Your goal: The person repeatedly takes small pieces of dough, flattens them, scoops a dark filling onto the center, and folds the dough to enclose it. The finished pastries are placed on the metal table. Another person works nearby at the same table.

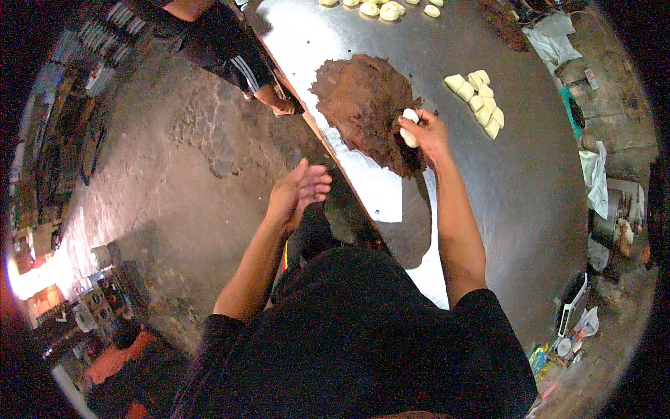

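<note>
Bare hands, two: left hand raised, blurred, fingers loosely apart and slightly curled, holding nothing visible, seen over the floor just outside the table's edge; right hand closed in a light pinch, thumb and fingers around one piece of pale dough. Held by the middle, leaving both ends bare, perhaps to avoid squashing something soft.

To the left, a broad, worn floor. To the right, a wide metal table, smooth and shiny, close against the wearer's body, probably for easy reach. Beside the table's far left side, another person, in dark clothing with pale stripes, well apart from both hands.

On the table near its left edge, a large, crumbly brown mound, likely heaped there to stay within short reach. Right of the mound, a bent cluster of cut dough pieces, touching one another, maybe kept apart from the brown crumbs. At the top of the view, rounded dough pieces, seemingly set out of the way.

Smallest, the single held piece, at the mound's right edge; impossible to tell whether touching or just above.
</note>
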Demonstrator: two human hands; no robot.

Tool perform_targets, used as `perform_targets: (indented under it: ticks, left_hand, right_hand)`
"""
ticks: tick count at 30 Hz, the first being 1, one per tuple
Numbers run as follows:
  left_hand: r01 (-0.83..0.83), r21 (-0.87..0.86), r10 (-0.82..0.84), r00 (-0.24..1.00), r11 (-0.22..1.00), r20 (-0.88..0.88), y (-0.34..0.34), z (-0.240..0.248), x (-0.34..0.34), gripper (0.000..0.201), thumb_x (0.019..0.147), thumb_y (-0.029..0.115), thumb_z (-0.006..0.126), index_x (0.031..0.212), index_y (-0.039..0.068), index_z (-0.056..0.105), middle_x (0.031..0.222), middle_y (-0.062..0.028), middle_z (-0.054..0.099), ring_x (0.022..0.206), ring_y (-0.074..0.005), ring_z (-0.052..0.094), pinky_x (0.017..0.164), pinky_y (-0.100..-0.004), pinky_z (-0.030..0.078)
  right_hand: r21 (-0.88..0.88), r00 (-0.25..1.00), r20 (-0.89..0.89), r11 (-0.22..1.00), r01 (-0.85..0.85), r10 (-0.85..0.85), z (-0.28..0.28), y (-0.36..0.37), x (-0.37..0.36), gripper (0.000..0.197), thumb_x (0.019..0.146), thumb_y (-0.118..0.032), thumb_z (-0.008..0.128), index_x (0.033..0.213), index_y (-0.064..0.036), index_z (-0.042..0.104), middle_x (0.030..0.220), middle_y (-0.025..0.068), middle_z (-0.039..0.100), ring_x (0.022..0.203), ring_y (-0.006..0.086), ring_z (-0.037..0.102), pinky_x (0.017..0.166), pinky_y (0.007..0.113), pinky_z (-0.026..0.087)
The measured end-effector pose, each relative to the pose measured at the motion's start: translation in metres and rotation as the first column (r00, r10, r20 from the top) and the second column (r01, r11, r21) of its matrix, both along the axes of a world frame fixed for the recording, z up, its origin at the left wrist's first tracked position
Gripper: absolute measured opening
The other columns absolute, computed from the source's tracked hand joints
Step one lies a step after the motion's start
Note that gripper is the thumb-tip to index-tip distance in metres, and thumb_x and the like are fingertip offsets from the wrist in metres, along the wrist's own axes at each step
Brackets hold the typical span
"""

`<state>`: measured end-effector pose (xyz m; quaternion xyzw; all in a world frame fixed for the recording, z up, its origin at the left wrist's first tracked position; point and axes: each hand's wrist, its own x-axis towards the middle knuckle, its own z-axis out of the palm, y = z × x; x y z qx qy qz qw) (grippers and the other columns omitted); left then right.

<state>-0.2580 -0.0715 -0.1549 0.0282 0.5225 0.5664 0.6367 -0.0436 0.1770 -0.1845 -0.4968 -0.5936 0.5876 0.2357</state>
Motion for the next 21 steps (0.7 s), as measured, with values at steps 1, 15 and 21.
perform_targets:
  ticks: [1,15,21]
  left_hand:
    - [0.03,0.037,-0.03,1.0,0.999,-0.004,0.015,0.006,0.003,0.051,0.098,0.045,0.046,0.111,-0.002,0.059,0.095,-0.0123,0.066,0.082,-0.0212,0.063,0.071,-0.0324,0.051]
    - [0.387,0.262,-0.419,0.905,0.884,0.075,0.115,0.071,0.104,0.035,0.098,0.021,0.047,0.125,-0.001,0.051,0.114,-0.0123,0.063,0.103,-0.0242,0.062,0.092,-0.0397,0.051]
    - [0.356,0.324,-0.361,0.931,0.876,-0.047,0.112,0.1,0.159,0.024,0.095,0.012,0.049,0.113,-0.002,0.057,0.111,-0.0128,0.063,0.1,-0.0224,0.062,0.09,-0.0338,0.05]
  right_hand:
    - [-0.215,0.971,-0.234,0.977,-0.006,-0.046,0.008,-0.006,0.002,0.028,0.085,-0.025,0.072,0.098,-0.0021,0.062,0.091,0.0067,0.067,0.079,0.0166,0.064,0.068,0.03,0.052]
    - [0.689,0.937,0.224,0.723,0.044,-0.27,0.077,-0.082,0.085,0.01,0.081,-0.015,0.07,0.088,-0.0088,0.072,0.091,0.0129,0.064,0.083,0.0275,0.064,0.071,0.038,0.052]
    - [0.874,0.96,0.105,0.484,0.036,-0.26,0.126,-0.155,0.111,0.014,0.078,-0.012,0.069,0.091,-0.0087,0.069,0.09,0.0119,0.063,0.084,0.0308,0.062,0.072,0.041,0.051]
